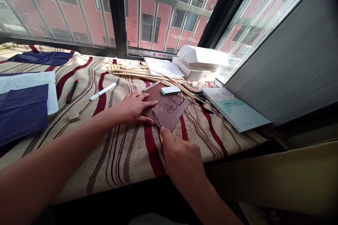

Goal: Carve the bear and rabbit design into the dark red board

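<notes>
Strong daylight pours through the window (163,14) on the far side, and glare washes out its far right panes. The top of the white box (202,55) nearly burns out. The striped cloth (124,154) stays evenly lit, with only soft shadows under the right hand (183,158). The near bottom edge drops into deep shadow, and wide-angle distortion bends the scene toward the corners

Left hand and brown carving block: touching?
Touching. The head view shows the left hand with its fingers lying flat on the left edge of the brown carving block.
</notes>
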